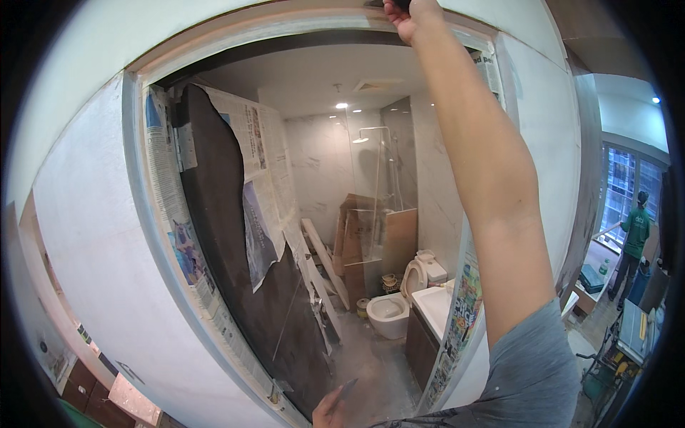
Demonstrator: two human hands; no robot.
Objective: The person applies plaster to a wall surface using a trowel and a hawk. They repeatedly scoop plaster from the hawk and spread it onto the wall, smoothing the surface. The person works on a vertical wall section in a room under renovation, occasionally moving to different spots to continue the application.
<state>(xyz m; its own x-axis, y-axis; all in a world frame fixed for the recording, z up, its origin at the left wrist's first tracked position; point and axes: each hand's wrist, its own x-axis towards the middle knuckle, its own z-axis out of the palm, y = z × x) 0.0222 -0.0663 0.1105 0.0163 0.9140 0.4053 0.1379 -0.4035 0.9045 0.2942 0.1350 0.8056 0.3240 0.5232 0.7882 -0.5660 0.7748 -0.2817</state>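
Note:
My right arm reaches up across the doorway, and my right hand (412, 20) is at the top of the door frame (314, 23). Its fingers are closed round a dark object (402, 4), mostly cut off by the upper edge, so its kind cannot be made out. Low in the view, my left hand (329, 411) is closed on a thin, flat, grey blade-like piece (347, 389) that points up and right. The rest of that hand is beyond the lower edge. Newspaper (168, 192) covers the left jamb, and printed paper (464, 307) covers the right one.
A dark door (221, 185) with torn newspaper stands inward at the left. Beyond are a toilet (389, 314), a white basin (432, 303), cardboard (364, 228) and leaning boards (325, 260). Far right, a person in green (635, 228) stands beyond a work table with tools (631, 335).

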